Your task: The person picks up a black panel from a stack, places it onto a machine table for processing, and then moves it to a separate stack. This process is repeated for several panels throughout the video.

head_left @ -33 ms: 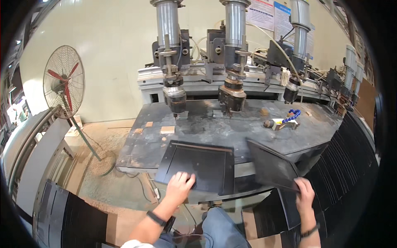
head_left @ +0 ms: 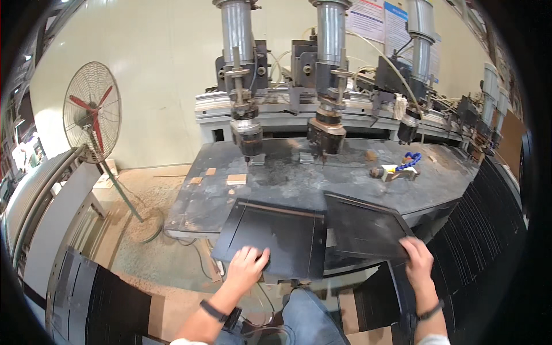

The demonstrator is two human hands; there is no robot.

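Though askew, long axes crosswise: left panel (head_left: 283,230) under curled left hand (head_left: 247,267), grip unclear; right panel (head_left: 368,229) in closed right hand (head_left: 419,259).

Red-and-white wall poster (head_left: 366,22), blue poster (head_left: 395,27), lettering unreadable

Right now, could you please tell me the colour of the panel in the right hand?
Black; the panel shows best in the head view.

cream wall (head_left: 161,86), posters (head_left: 368,17), dusty floor (head_left: 135,261)
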